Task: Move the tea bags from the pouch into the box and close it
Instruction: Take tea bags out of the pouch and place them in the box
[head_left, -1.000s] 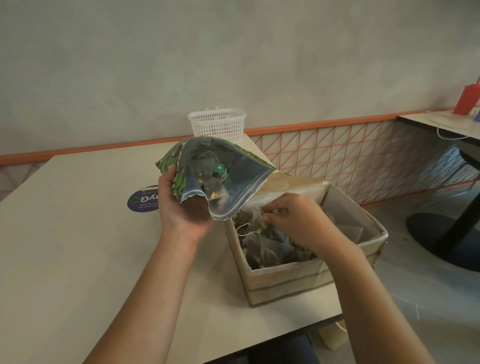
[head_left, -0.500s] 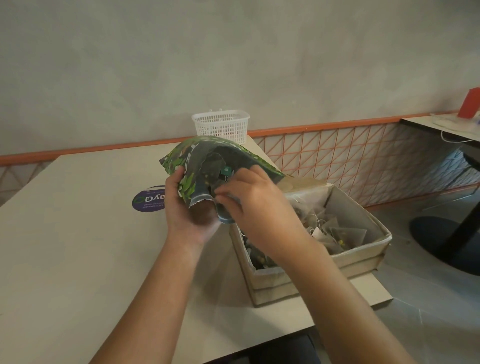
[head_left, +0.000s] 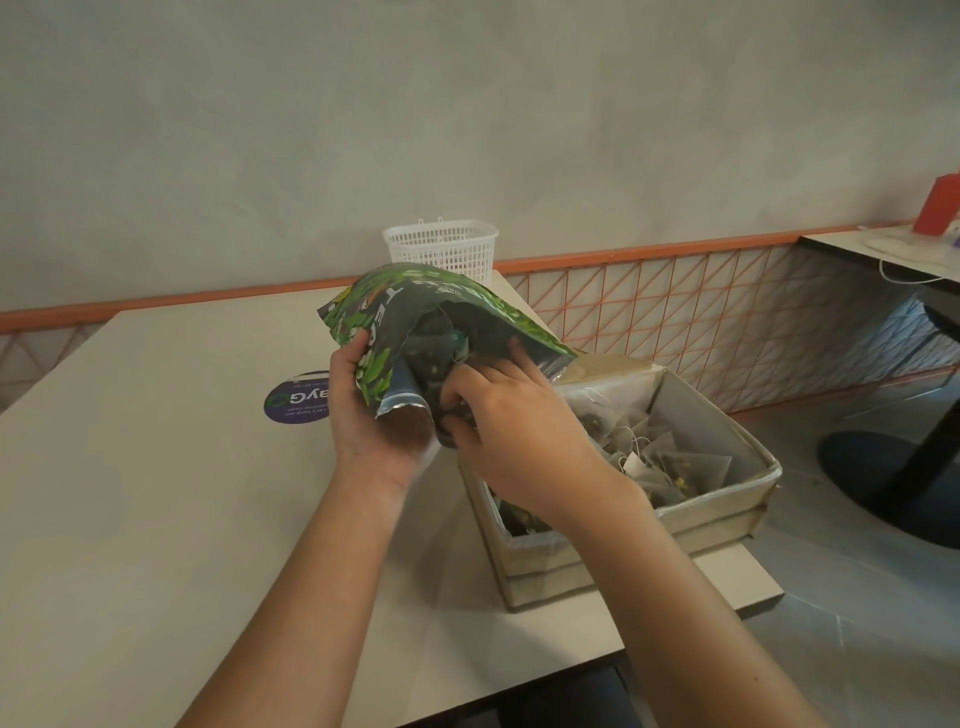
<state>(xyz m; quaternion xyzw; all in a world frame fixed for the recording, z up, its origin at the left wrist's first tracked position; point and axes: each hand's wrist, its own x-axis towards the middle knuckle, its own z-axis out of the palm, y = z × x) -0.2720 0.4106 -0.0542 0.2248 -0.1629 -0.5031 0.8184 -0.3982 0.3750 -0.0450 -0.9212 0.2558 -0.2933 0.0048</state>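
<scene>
Fingers of right hand (head_left: 511, 415) reach inside pouch (head_left: 415, 317).

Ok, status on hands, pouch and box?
Left hand grips pouch open. Right hand reaching inside it, grasp hidden. Box open, tea bags inside. Nothing blocking.

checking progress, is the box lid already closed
No, the box stands open on the table with tea bags showing inside, while the right hand reaches into the pouch.
</scene>
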